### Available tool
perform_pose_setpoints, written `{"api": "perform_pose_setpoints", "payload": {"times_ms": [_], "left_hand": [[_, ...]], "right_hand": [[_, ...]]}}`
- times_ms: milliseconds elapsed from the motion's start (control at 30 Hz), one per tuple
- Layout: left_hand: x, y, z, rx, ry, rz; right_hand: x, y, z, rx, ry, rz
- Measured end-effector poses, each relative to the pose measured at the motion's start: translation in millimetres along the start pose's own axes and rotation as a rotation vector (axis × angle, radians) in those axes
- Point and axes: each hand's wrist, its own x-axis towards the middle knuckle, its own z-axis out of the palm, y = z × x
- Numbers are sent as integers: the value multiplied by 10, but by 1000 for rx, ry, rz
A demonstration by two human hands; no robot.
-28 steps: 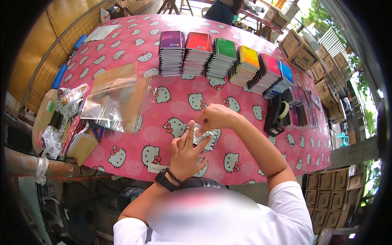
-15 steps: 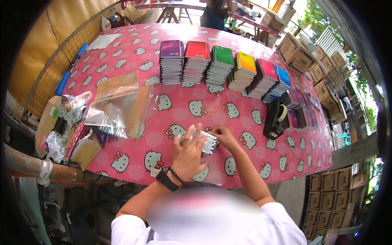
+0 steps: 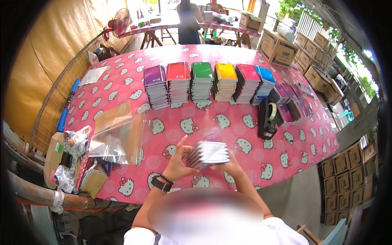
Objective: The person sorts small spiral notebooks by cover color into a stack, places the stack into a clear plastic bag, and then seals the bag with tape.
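A small stack of spiral notebooks (image 3: 213, 153) is held between my two hands near the front edge of the table. Its white page edges and dark bindings show, and its upper part is smeared by motion, with what looks like clear wrap around it. My left hand (image 3: 179, 162), with a dark watch and beaded bracelet at the wrist, grips the left end between thumb and fingers. My right hand (image 3: 231, 165) closes on the right end, its fingers partly hidden by the stack.
Tall notebook stacks (image 3: 202, 83) in several colours stand across the table. Right of them are a black tape dispenser (image 3: 267, 122) and wrapped notebook bundles (image 3: 292, 106). Clear plastic sheets (image 3: 116, 136) lie left, near a cluttered cardboard box (image 3: 55, 157). People stand at a far table (image 3: 151, 27).
The wrapped stack, earlier under my flat left hand, is now turned and held up between both hands. My view has tilted, so more of the far background shows.
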Motion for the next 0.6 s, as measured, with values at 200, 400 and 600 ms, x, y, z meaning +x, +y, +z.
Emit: {"api": "perform_pose_setpoints", "payload": {"times_ms": [200, 400, 600], "left_hand": [[58, 170, 97, -52, 185, 132], [-192, 74, -36, -67, 311, 131], [-453, -39, 275, 444, 174, 215]], "right_hand": [[260, -182, 101, -74, -98, -115], [36, -379, -246, 69, 158, -147], [-117, -368, -45, -636, -73, -281]]}}
